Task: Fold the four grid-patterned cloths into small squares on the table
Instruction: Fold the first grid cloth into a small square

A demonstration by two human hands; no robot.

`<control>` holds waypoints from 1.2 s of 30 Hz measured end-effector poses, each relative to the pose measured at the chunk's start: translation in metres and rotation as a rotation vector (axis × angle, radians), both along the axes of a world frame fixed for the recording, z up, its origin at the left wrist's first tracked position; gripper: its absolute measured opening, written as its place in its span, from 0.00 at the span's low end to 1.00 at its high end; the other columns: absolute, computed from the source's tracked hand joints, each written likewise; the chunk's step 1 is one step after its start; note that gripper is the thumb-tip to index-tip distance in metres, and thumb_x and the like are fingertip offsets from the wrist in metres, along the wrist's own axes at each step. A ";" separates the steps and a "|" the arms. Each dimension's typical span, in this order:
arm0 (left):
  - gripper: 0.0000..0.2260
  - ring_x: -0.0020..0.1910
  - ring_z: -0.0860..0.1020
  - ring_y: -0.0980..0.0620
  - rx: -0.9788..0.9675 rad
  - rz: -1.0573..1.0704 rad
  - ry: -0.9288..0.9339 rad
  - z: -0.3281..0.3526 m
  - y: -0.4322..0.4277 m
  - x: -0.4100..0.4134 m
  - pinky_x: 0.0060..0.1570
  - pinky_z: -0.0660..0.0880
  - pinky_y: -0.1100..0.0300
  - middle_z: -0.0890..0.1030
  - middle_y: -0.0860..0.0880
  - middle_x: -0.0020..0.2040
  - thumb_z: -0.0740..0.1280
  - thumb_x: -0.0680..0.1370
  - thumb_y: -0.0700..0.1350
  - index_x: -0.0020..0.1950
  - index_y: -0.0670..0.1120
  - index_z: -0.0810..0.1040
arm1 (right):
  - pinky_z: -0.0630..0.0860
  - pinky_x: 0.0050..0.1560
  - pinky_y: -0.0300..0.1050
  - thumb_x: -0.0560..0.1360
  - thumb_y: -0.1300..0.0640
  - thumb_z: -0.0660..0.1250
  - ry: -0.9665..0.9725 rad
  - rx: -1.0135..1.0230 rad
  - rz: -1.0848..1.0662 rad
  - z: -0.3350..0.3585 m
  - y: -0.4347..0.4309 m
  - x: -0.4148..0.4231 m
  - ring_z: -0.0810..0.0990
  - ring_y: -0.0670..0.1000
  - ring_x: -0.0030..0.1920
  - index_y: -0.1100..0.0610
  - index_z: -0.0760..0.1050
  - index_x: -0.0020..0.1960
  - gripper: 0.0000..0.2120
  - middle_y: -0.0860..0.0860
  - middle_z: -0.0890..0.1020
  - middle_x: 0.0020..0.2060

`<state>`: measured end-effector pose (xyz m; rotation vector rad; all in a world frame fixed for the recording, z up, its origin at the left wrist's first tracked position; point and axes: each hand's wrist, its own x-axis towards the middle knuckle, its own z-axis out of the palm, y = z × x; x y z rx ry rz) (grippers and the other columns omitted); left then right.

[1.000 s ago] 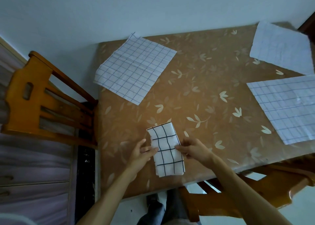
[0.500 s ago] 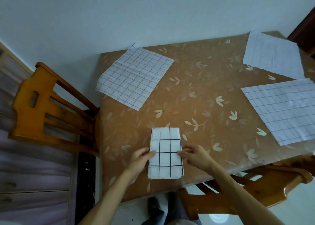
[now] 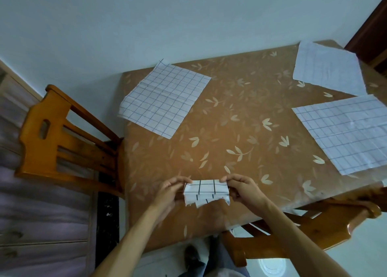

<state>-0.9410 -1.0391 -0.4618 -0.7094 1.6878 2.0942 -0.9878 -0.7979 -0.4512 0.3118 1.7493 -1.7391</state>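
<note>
my left grip (image 3: 169, 190) pinches the left end of the folded cloth (image 3: 205, 189) | my right grip (image 3: 244, 189) pinches its right end | it sits bent over at the near edge of the desk (image 3: 240, 130) | lying flat: far-left cloth (image 3: 165, 97), far-right cloth (image 3: 327, 69), right cloth (image 3: 345, 134)

Orange-brown worktop (image 3: 240, 113), pale cream leaf sprigs scattered all over. White folded cloth (image 3: 206, 189), bold black grid. Flat left cloth (image 3: 163, 97): white, thin dark-blue grid. The near-right cloth (image 3: 345, 134): pale bluish white, thin blue grid. The far-right cloth (image 3: 326, 67): same ground, grid very faint. Glossy orange-brown wooden chair (image 3: 48, 130). Plain pale grey-blue wall (image 3: 146, 25).
</note>
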 end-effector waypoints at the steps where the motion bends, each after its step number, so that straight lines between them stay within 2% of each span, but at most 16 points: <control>1: 0.17 0.34 0.82 0.51 -0.008 -0.018 0.009 0.000 -0.001 0.001 0.30 0.79 0.58 0.86 0.46 0.42 0.61 0.81 0.34 0.40 0.46 0.85 | 0.61 0.28 0.39 0.81 0.65 0.59 -0.003 0.018 0.011 -0.002 -0.001 0.001 0.66 0.47 0.27 0.58 0.83 0.44 0.15 0.51 0.74 0.28; 4: 0.17 0.35 0.82 0.52 -0.106 -0.059 0.046 -0.003 -0.003 0.003 0.32 0.78 0.58 0.85 0.45 0.41 0.62 0.81 0.36 0.41 0.48 0.85 | 0.64 0.32 0.41 0.80 0.60 0.60 -0.020 0.075 0.041 -0.006 -0.003 0.001 0.71 0.48 0.30 0.58 0.83 0.47 0.13 0.52 0.77 0.32; 7: 0.12 0.48 0.84 0.49 -0.185 -0.080 0.080 -0.010 -0.007 0.005 0.44 0.82 0.51 0.86 0.49 0.50 0.64 0.80 0.37 0.51 0.51 0.85 | 0.66 0.31 0.40 0.80 0.54 0.63 -0.021 0.100 0.068 -0.011 -0.006 0.002 0.73 0.48 0.31 0.56 0.81 0.55 0.10 0.53 0.80 0.37; 10: 0.15 0.58 0.82 0.54 -0.244 -0.116 0.116 -0.016 -0.011 0.008 0.55 0.81 0.48 0.85 0.57 0.56 0.67 0.80 0.37 0.58 0.56 0.83 | 0.64 0.30 0.40 0.81 0.56 0.63 -0.029 0.086 0.063 -0.013 -0.008 0.003 0.71 0.48 0.31 0.52 0.80 0.58 0.10 0.52 0.80 0.37; 12: 0.13 0.59 0.81 0.54 -0.287 -0.124 0.113 -0.020 -0.012 0.009 0.58 0.80 0.47 0.84 0.56 0.58 0.69 0.79 0.41 0.59 0.56 0.82 | 0.64 0.29 0.39 0.81 0.59 0.59 -0.046 0.060 0.063 -0.012 -0.009 0.003 0.71 0.48 0.30 0.53 0.79 0.60 0.13 0.54 0.82 0.38; 13: 0.12 0.59 0.81 0.53 -0.302 -0.119 0.103 -0.022 -0.012 0.010 0.57 0.80 0.48 0.84 0.55 0.58 0.70 0.79 0.41 0.59 0.54 0.82 | 0.63 0.29 0.39 0.82 0.60 0.57 -0.049 0.049 0.068 -0.011 -0.009 0.003 0.71 0.48 0.30 0.53 0.78 0.61 0.14 0.55 0.83 0.39; 16: 0.09 0.57 0.82 0.54 -0.342 -0.104 0.114 -0.023 -0.010 0.011 0.52 0.80 0.59 0.85 0.54 0.54 0.70 0.78 0.39 0.56 0.50 0.82 | 0.63 0.29 0.40 0.81 0.63 0.55 -0.041 0.049 0.087 -0.009 -0.010 0.002 0.71 0.47 0.30 0.51 0.78 0.61 0.17 0.54 0.83 0.40; 20: 0.08 0.53 0.83 0.53 -0.378 -0.112 0.119 -0.022 -0.008 0.009 0.54 0.80 0.52 0.85 0.51 0.51 0.68 0.80 0.40 0.52 0.52 0.82 | 0.64 0.30 0.40 0.79 0.65 0.58 0.001 0.106 0.145 -0.010 -0.008 -0.001 0.70 0.49 0.32 0.49 0.79 0.62 0.19 0.54 0.80 0.40; 28: 0.09 0.49 0.83 0.54 -0.413 -0.134 0.116 -0.025 -0.010 0.003 0.48 0.77 0.61 0.86 0.51 0.49 0.64 0.82 0.41 0.52 0.49 0.84 | 0.66 0.28 0.36 0.83 0.58 0.62 0.096 0.200 0.186 -0.012 -0.009 -0.003 0.70 0.44 0.27 0.53 0.79 0.61 0.10 0.47 0.81 0.32; 30: 0.09 0.49 0.83 0.54 -0.408 -0.139 0.104 -0.029 -0.011 0.003 0.47 0.77 0.61 0.87 0.51 0.49 0.63 0.82 0.41 0.54 0.47 0.84 | 0.68 0.30 0.36 0.82 0.60 0.64 0.158 0.234 0.212 -0.013 -0.008 -0.003 0.71 0.43 0.27 0.49 0.78 0.63 0.12 0.45 0.81 0.30; 32: 0.09 0.48 0.83 0.54 -0.398 -0.139 0.096 -0.033 -0.011 0.002 0.46 0.77 0.62 0.87 0.50 0.49 0.63 0.82 0.40 0.54 0.46 0.84 | 0.73 0.34 0.34 0.79 0.62 0.66 0.270 0.268 0.249 -0.015 -0.007 -0.002 0.77 0.41 0.31 0.45 0.77 0.65 0.18 0.45 0.84 0.38; 34: 0.09 0.47 0.83 0.55 -0.380 -0.142 0.089 -0.036 -0.011 0.003 0.45 0.77 0.62 0.87 0.49 0.49 0.64 0.82 0.40 0.54 0.45 0.84 | 0.74 0.36 0.33 0.77 0.65 0.68 0.389 0.318 0.264 -0.020 -0.006 -0.002 0.78 0.41 0.31 0.45 0.80 0.63 0.19 0.45 0.86 0.46; 36: 0.09 0.46 0.84 0.55 -0.365 -0.149 0.089 -0.038 -0.009 0.002 0.45 0.78 0.61 0.87 0.49 0.49 0.64 0.82 0.39 0.54 0.44 0.84 | 0.70 0.34 0.31 0.77 0.66 0.68 0.475 0.359 0.267 -0.026 -0.005 -0.002 0.75 0.41 0.28 0.47 0.84 0.58 0.18 0.38 0.84 0.40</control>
